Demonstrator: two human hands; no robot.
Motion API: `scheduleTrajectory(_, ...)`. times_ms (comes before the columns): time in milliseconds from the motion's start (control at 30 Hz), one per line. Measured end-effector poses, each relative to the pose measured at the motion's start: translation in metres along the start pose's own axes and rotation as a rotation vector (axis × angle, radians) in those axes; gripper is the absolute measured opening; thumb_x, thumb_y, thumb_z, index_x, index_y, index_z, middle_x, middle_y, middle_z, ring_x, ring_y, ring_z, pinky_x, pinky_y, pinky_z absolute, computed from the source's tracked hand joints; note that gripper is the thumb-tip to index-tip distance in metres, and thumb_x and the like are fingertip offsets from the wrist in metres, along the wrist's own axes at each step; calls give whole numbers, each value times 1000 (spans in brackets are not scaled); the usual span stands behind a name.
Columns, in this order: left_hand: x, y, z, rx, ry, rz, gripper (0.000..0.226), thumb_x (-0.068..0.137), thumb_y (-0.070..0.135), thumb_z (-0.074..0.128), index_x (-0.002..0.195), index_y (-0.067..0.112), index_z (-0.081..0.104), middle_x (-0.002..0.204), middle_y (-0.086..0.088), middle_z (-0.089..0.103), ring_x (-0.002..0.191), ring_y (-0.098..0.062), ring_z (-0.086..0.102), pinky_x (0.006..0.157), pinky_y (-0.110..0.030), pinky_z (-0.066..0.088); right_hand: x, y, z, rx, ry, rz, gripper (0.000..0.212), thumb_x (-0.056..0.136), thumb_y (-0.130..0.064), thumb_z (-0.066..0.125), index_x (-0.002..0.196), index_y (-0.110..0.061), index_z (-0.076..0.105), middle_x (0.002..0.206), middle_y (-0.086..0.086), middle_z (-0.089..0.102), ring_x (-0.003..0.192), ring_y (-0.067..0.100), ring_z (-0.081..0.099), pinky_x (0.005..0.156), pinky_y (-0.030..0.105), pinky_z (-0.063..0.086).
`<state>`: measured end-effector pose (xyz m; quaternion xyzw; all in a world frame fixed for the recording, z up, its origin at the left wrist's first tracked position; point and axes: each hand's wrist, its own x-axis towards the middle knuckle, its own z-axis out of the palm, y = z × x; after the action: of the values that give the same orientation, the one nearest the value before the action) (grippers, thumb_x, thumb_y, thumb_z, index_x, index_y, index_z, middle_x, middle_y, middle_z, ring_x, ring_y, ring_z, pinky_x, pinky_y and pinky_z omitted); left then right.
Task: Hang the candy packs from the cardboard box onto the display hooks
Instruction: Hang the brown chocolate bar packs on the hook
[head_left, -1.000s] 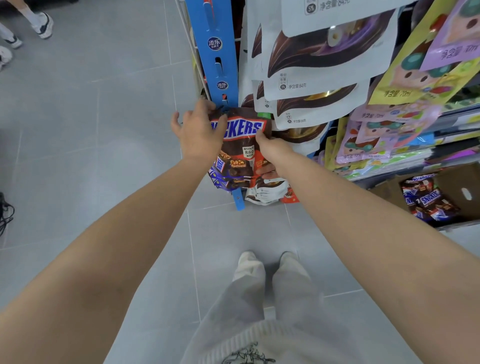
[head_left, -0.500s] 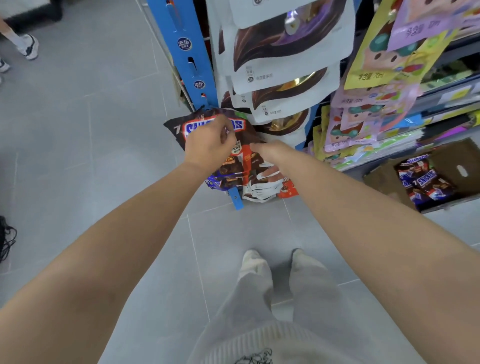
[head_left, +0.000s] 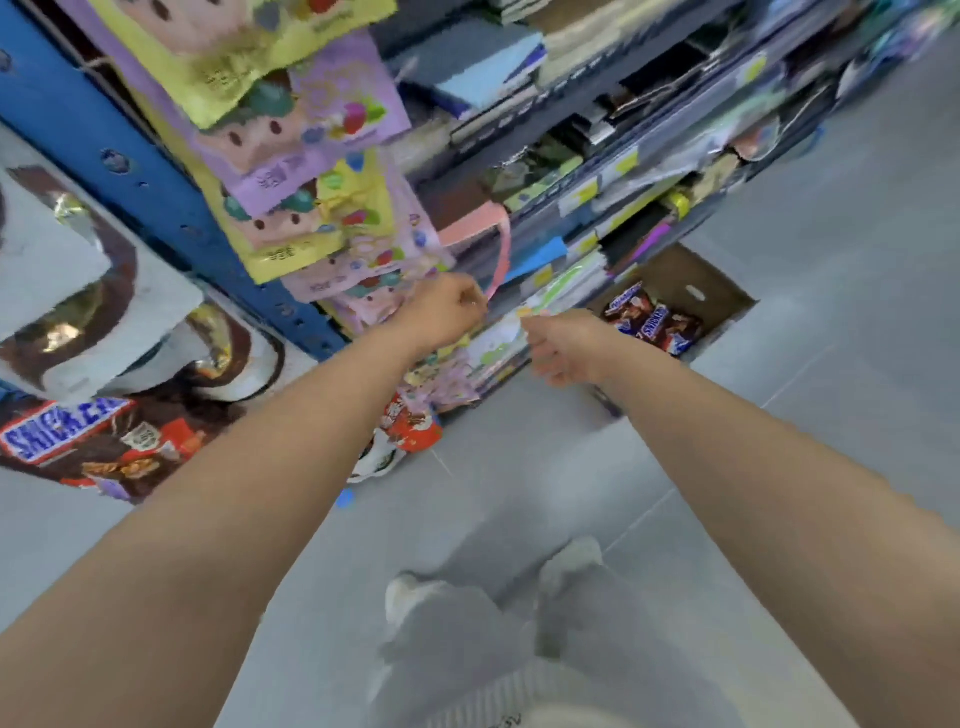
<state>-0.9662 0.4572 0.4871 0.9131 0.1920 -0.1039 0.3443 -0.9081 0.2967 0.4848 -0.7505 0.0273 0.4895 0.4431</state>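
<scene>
Both hands have let go of the pack (head_left: 67, 441) they were holding against the rack half a second ago. It now hangs by itself at the far left, a glossy brown film pouch with a blue-and-white logo band, creased and slightly tilted. The view has swung right, so the box (head_left: 724, 299) sits nearer the middle than before.

Left hand (head_left: 447, 312) is out in front of the pastel bags (head_left: 311, 156), back upward, fingers curled into the palm with nothing in them that the blur lets me see. Right hand (head_left: 566, 345) is just beside it and nearer the box, fingers hanging loosely bent and empty. The two hands do not touch.

The box is plain brown corrugated card, open-topped, with an oval handle slot in its far wall, and it stands on the floor (head_left: 831, 364) at the foot of the shelves. Inside lie more packs (head_left: 649, 322), shiny and crumpled, piled unevenly.

A flat blue post (head_left: 156, 208) with punched holes runs diagonally up the rack. White pouches (head_left: 78, 260) with dark brown swirls hang left of it, above the pack. The bags are soft lilac and yellow film, overlapping like shingles. The floor is smooth grey tile with thin joints.
</scene>
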Motion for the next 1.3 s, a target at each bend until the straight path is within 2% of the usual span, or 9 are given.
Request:
scheduleTrajectory(233, 129, 130, 73, 88, -161, 69, 21, 93, 18, 47, 87, 5, 62, 95, -13, 63, 86, -21, 55, 75, -29, 38, 29, 16, -195, 134, 189, 47, 19, 97, -26, 42, 86, -14, 51, 70, 6, 45, 60, 19, 43, 56, 23, 32)
scheduleTrajectory(367, 205, 178, 110, 72, -277, 76, 25, 94, 16, 47, 69, 19, 50, 83, -4, 54, 77, -22, 52, 68, -26, 37, 75, 27, -277, 202, 310, 61, 45, 94, -33, 51, 127, -3, 48, 95, 15, 60, 66, 16, 51, 61, 26, 40)
scheduleTrajectory(500, 298, 192, 160, 112, -372, 61, 5, 91, 18, 53, 89, 17, 58, 114, -6, 62, 106, -27, 58, 79, -27, 41, 139, 43, -339, 257, 345, 171, 18, 94, -26, 48, 83, -12, 53, 75, 8, 50, 59, 16, 42, 56, 23, 31)
scheduleTrajectory(667, 402, 179, 224, 194, -407, -12, 6, 90, 17, 53, 94, 15, 57, 129, -11, 55, 113, -27, 53, 87, -28, 41, 233, 68, -396, 382, 380, 229, 27, 94, -18, 49, 68, -12, 50, 67, 4, 50, 57, 16, 39, 55, 23, 27)
scheduleTrajectory(867, 490, 141, 311, 268, -440, -141, 29, 91, 16, 53, 115, -1, 53, 129, -22, 52, 116, -34, 51, 92, -36, 42, 368, 107, -433, 276, 411, 330, 14, 93, -17, 49, 100, -6, 55, 84, 10, 56, 70, 21, 55, 57, 25, 44)
scheduleTrajectory(1000, 536, 97, 373, 259, -438, -181, 31, 91, 16, 52, 117, -1, 52, 119, -22, 55, 108, -33, 54, 79, -31, 42, 455, 139, -440, 196, 371, 341, 34, 94, -14, 49, 124, 0, 51, 117, 14, 60, 110, 29, 59, 82, 35, 50)
scheduleTrajectory(1067, 557, 76, 402, 243, -460, -200, 30, 91, 15, 50, 113, -5, 57, 110, -22, 58, 101, -31, 55, 72, -29, 41, 493, 158, -440, 181, 331, 345, 34, 95, -17, 49, 126, -2, 49, 120, 10, 60, 113, 28, 58, 88, 35, 48)
scheduleTrajectory(1167, 579, 47, 443, 204, -498, -267, 33, 92, 16, 53, 117, -5, 57, 118, -29, 57, 110, -36, 55, 84, -35, 43, 545, 188, -444, 120, 267, 385, 30, 98, -20, 46, 124, -6, 49, 125, 12, 58, 117, 28, 56, 94, 35, 46)
scheduleTrajectory(1300, 613, -7, 510, 4, -448, -302, 66, 74, 34, 62, 135, 20, 43, 120, 1, 58, 109, -20, 57, 97, -34, 45, 619, 228, -450, 223, 316, 427, 36, 94, -17, 49, 128, -4, 49, 126, 15, 58, 114, 30, 58, 93, 38, 47)
